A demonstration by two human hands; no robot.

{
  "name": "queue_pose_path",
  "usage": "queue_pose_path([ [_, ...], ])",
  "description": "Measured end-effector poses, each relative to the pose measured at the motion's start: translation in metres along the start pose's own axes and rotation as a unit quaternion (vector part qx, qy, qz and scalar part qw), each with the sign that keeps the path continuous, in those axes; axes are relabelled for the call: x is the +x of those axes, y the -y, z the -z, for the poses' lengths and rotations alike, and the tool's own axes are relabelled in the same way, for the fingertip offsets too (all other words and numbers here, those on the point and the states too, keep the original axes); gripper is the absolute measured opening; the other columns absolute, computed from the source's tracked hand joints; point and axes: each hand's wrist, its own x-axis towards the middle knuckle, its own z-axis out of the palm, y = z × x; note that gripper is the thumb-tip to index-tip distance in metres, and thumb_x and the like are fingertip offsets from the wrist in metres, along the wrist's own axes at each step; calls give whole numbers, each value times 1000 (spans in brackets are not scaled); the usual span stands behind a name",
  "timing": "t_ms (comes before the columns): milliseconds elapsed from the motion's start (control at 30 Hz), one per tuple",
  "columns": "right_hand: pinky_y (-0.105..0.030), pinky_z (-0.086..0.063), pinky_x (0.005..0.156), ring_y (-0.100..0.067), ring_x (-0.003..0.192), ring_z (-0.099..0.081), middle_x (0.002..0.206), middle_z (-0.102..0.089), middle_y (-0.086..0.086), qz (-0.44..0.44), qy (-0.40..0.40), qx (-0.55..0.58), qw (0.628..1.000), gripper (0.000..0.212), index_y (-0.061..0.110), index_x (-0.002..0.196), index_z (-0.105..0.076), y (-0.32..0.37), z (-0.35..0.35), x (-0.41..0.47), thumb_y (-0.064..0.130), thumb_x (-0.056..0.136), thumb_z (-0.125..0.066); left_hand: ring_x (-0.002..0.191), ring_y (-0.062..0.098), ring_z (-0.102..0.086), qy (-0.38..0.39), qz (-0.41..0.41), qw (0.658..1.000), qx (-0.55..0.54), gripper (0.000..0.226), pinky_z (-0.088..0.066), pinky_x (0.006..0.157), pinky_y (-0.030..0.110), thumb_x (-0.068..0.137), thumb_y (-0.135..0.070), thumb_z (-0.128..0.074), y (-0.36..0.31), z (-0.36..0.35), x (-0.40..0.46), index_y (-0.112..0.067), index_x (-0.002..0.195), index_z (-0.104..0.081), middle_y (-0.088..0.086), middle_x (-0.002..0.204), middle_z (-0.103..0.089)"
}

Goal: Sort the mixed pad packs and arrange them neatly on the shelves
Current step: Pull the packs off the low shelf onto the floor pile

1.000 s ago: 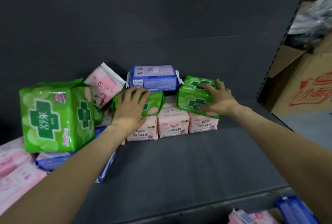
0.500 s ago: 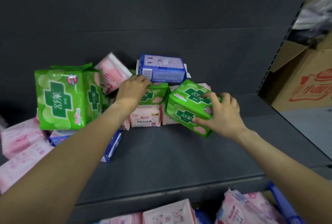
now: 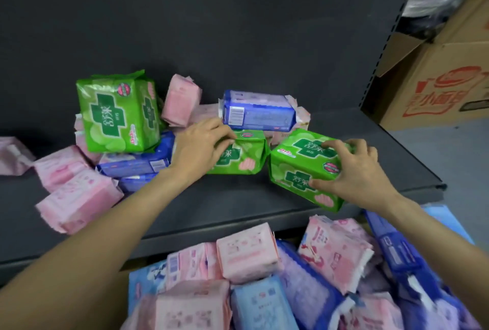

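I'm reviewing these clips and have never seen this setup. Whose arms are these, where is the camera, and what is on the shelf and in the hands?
There is no machine: a person wears a wide-angle camera on the head, looking down at their own bare arms. The left hand grips one green pack; the right hand grips another green pack. Both packs are at the dark shelf, among a larger green pack, pink packs and a blue pack. A cardboard box stands to the right.

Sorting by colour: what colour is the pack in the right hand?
Green pack, head view.
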Motion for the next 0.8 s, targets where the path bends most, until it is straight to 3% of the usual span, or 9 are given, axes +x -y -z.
queue_pose_path([
  [67,-41,-34,102,-34,118,-31,130,-33,-13,-20,18,12,1000,81,31,133,-42,-9,-4,-18,54,63,-77,75,18,-62,23,22,999,-17,22,-41,62,27,85,-36,-54,-14,-1,-13,-21,84,-71,-4,83,-65],
  [167,-39,-33,102,-34,120,-31,130,-34,-14,-44,34,25,998,79,31,132,-44,-18,-15,-34,54,65,-77,78,21,-64,75,95,990,-72,18,-51,64,36,87,-35,-60,-29,-5,-28,-21,88,-71,-5,88,-66],
  [267,-41,-34,103,-34,120,-32,131,-34,-14,-60,29,22,998,77,31,133,-43,-17,-24,-41,59,67,-73,95,20,-62,124,157,976,-91,20,-48,74,35,93,-33,-58,-41,-3,-28,-24,107,-70,-3,106,-65],
  [367,-45,-30,104,-37,126,-29,143,-29,-16,-70,36,-15,997,76,31,133,-40,-14,-27,-42,64,70,-67,120,20,-51,251,142,957,-1,68,-42,94,37,87,-67,-44,-51,-3,-28,-24,140,-47,-1,136,-50],
  [433,-45,-28,104,-38,126,-30,142,-32,-18,-76,39,-28,996,76,31,131,-40,-12,-27,-42,67,70,-66,136,23,-34,335,123,931,75,108,-28,110,42,69,-87,-40,-54,-2,-33,-20,151,-22,1,152,-31],
  [467,-45,-29,103,-37,123,-32,138,-36,-17,-76,32,-23,996,75,30,130,-41,-10,-26,-43,66,69,-67,139,24,-27,357,110,922,104,116,-22,113,44,65,-89,-44,-54,-3,-36,-19,153,-12,2,155,-24],
  [600,-45,-34,99,-35,118,-33,128,-38,-13,-57,-37,37,997,73,27,127,-46,-3,-21,-57,58,67,-73,135,26,-31,325,114,933,108,109,-25,110,43,72,-71,-63,-50,-1,-40,-22,152,-9,7,151,-29],
  [667,-44,-36,100,-35,118,-34,129,-36,-13,-57,-65,103,991,73,28,127,-45,0,-16,-69,56,67,-74,132,28,-36,287,157,942,78,107,-29,108,43,72,-66,-67,-52,10,-43,-23,152,-12,9,146,-35],
  [800,-35,-40,95,-25,117,-43,126,-35,-7,-50,-42,256,964,65,39,125,-40,16,5,-93,54,70,-73,126,29,-42,164,275,946,-44,104,-39,101,43,69,-61,-73,-64,57,-65,-24,150,-20,10,139,-41],
])
